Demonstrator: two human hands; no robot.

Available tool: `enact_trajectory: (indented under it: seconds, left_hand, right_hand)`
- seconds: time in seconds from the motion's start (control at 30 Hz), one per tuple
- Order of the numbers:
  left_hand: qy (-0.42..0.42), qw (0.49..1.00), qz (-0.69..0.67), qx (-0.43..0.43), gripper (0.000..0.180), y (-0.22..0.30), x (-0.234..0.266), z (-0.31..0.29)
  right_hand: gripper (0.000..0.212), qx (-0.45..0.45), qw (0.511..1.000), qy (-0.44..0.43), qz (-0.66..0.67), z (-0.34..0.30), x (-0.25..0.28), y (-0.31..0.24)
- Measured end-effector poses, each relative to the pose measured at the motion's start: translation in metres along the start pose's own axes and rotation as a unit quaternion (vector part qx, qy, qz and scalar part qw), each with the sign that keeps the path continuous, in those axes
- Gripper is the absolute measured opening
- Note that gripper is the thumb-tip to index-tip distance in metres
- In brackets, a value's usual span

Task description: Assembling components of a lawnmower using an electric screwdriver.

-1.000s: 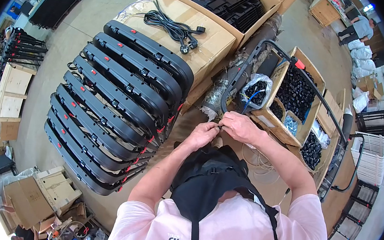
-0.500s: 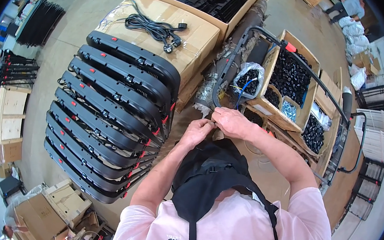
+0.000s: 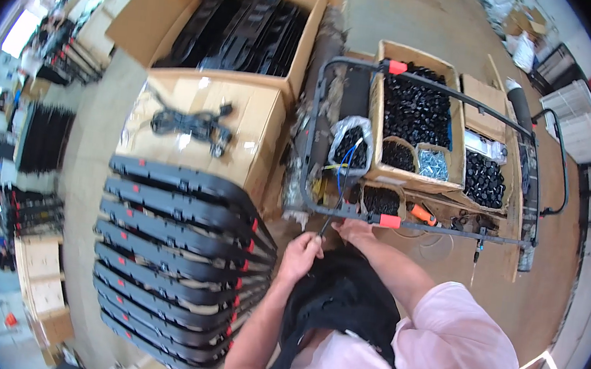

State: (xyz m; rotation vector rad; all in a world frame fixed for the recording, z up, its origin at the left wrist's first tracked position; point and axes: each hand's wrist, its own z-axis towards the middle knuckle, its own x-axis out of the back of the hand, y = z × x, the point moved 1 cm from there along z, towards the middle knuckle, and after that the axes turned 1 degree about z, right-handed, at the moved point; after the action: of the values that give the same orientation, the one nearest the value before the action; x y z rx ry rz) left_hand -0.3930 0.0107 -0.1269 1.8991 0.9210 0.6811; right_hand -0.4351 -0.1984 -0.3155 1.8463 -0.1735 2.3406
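A black tubular frame (image 3: 317, 115) with red clips lies over the parts boxes, its near bar running left to right just beyond my hands. Blue and yellow wires (image 3: 344, 164) loop up near its left corner. My left hand (image 3: 299, 255) is closed in a pinch on a thin dark cable (image 3: 324, 228) that runs up toward the near bar. My right hand (image 3: 357, 231) is at that bar, to the right of the cable. Its fingers are partly hidden, so its grip is unclear. A black apron (image 3: 342, 290) hangs below both hands.
Several black curved panels (image 3: 167, 236) stand in a row at left. Beyond them, a carton (image 3: 245, 114) bears a coiled black power cord (image 3: 186, 126). Wooden trays (image 3: 377, 166) of black caps and screws sit right of centre, near an orange-handled tool (image 3: 423, 213).
The view has turned, and the frame's near bar now crosses in front of me. My hands were together at its corner; they are now apart, the left one lower with the cable.
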Motion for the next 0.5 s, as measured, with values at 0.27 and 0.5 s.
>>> enact_trajectory:
  seconds: [0.27, 0.5]
  left_hand:
    - [-0.027, 0.999, -0.039, 0.012, 0.026, -0.007, -0.02, 0.004]
    - [-0.01, 0.993, -0.112, 0.026, 0.028, -0.018, -0.02, 0.026]
  right_hand:
    - [0.032, -0.473, 0.789, -0.287, 0.268, 0.03, -0.085, 0.002]
    - [0.038, -0.533, 0.555, -0.342, 0.539, -0.025, 0.068, -0.034]
